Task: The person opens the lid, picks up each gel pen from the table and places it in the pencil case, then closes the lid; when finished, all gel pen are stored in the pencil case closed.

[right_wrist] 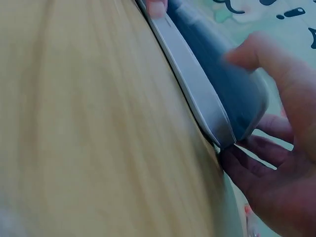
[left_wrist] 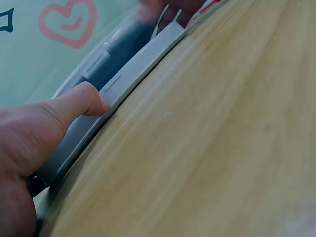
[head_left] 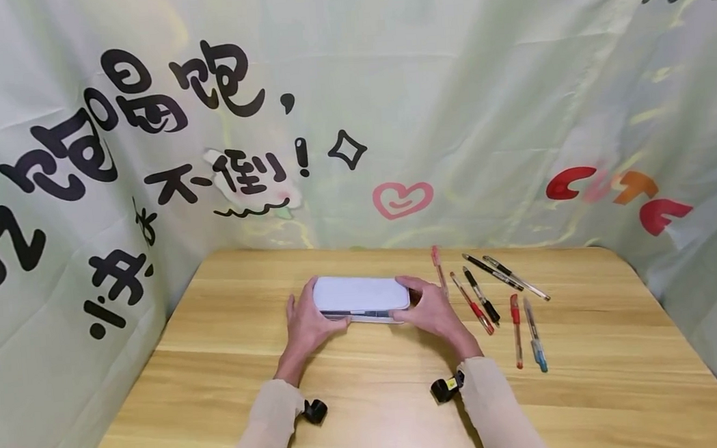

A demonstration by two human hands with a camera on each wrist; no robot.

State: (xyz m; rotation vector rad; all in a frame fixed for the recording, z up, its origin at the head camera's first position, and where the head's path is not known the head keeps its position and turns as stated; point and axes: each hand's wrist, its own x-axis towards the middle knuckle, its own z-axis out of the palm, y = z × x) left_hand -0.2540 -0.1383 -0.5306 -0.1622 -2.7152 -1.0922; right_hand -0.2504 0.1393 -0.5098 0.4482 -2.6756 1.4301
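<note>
A pale lavender pencil case lies on the wooden table, its lid slightly raised along the front with a dark gap below. My left hand grips its left end, fingers toward the back. In the left wrist view, that thumb presses the front wall of the case's base. At the right end, my right hand holds the case between thumb and fingers. The right wrist view shows the right thumb, blurred, at the lid, with the other fingers round the end. The case's contents are hidden.
Several pens lie right of the case, among them a pink pen, a red pen, a black pen and a blue-capped pen. A printed curtain hangs behind the wooden table.
</note>
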